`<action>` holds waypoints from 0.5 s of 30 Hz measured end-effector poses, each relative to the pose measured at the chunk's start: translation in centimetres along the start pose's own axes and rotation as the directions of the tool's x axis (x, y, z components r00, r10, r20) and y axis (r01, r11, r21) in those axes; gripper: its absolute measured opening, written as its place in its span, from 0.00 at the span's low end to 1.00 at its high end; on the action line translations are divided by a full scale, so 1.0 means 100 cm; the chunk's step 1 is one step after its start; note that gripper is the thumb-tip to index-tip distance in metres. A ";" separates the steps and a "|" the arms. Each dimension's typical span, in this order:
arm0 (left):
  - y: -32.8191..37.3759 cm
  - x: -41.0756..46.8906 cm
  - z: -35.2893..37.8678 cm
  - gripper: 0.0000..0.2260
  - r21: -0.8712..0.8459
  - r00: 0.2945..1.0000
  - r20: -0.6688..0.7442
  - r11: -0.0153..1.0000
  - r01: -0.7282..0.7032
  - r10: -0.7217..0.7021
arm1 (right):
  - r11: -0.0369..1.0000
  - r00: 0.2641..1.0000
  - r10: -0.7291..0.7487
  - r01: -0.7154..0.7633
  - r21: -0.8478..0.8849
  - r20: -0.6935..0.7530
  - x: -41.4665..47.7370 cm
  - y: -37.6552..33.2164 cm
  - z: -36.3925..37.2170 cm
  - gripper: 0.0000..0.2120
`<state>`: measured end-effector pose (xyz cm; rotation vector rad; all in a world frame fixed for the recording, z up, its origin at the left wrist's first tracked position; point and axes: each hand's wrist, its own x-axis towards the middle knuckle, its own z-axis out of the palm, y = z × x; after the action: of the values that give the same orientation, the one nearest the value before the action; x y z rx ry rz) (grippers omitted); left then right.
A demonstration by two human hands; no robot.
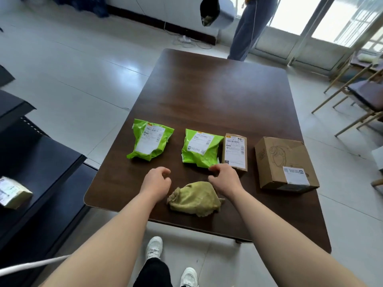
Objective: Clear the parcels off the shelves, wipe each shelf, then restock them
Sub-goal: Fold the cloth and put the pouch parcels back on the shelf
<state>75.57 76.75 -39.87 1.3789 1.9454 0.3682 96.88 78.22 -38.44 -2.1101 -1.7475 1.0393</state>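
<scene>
Left hand [156, 180], right hand [224, 178] low over tabletop [217, 96] near edge, fingers loosely curled, nothing held. Cloth [194, 198] between wrists: soft, bunch it. Green mailer [200, 150] just beyond right hand: light, slick, probably floppy; grab across body, not corner.

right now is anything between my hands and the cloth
Nothing visible does. The cloth lies uncovered on the table, just nearer to you than the left hand and right hand.
</scene>
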 end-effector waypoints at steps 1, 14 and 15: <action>0.003 0.003 -0.006 0.16 -0.030 1.000 -0.030 1.000 0.004 -0.005 | 1.000 1.000 -0.005 0.005 0.001 -0.004 0.004 -0.007 0.000 0.18; -0.001 0.084 -0.056 0.37 0.151 0.990 -0.125 0.985 0.081 -0.062 | 0.990 0.994 0.106 -0.108 -0.087 -0.027 0.072 -0.061 0.032 0.39; -0.004 0.094 -0.056 0.39 0.173 0.992 -0.103 0.980 0.093 -0.076 | 0.986 0.992 0.127 -0.129 -0.102 -0.022 0.080 -0.063 0.037 0.40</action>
<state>69.77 86.09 -39.76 1.4064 2.1528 0.2283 90.05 86.35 -40.58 -2.3137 -1.7126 0.9804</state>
